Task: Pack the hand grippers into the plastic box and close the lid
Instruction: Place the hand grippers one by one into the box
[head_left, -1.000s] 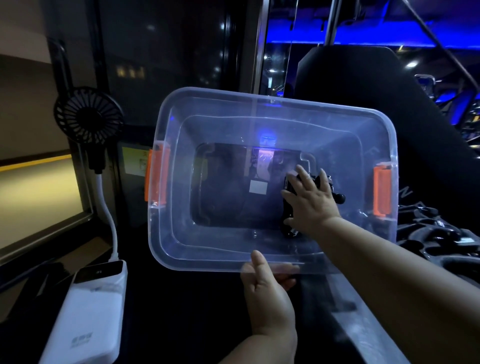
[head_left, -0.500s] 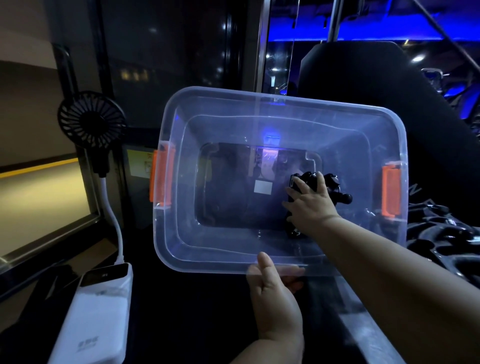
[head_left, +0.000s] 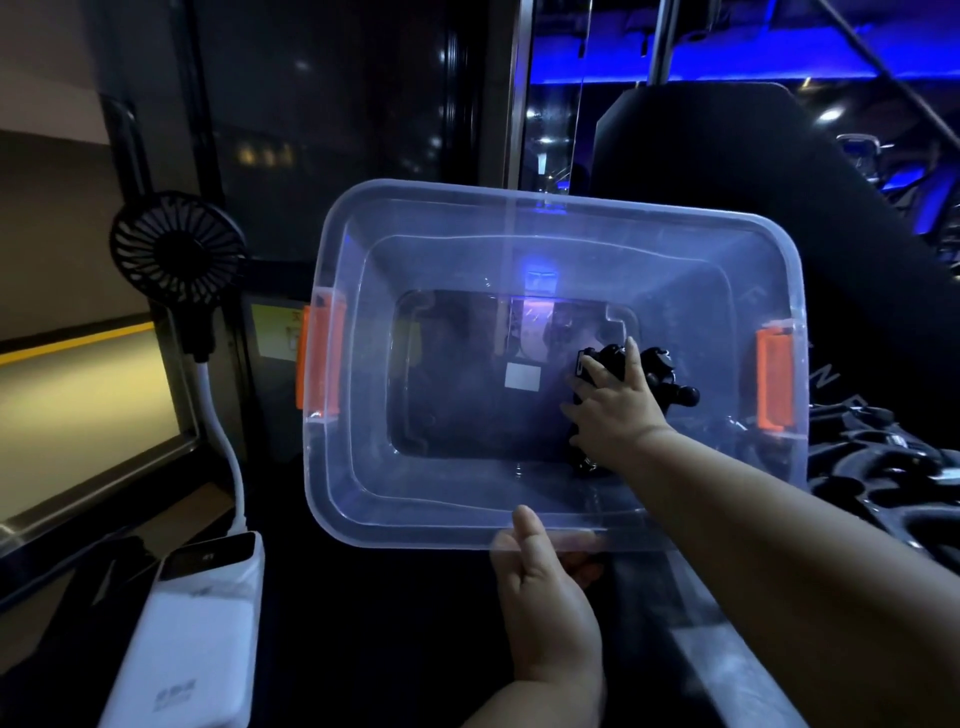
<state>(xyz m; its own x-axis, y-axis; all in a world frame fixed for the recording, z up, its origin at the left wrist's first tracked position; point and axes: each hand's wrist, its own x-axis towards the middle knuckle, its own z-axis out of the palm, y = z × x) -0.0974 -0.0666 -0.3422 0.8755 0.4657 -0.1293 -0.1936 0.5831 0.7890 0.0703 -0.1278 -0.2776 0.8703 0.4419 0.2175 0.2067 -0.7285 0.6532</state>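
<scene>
Fingers (head_left: 631, 347) of my right hand (head_left: 618, 410) lie spread over a black hand gripper (head_left: 670, 379) at the right end of the clear rectangular plastic box with orange latches (head_left: 363, 395). Whether they clasp it I cannot tell. My left hand (head_left: 550, 613) pinches the box's near rim, thumb on top. Its open top faces me.
</scene>
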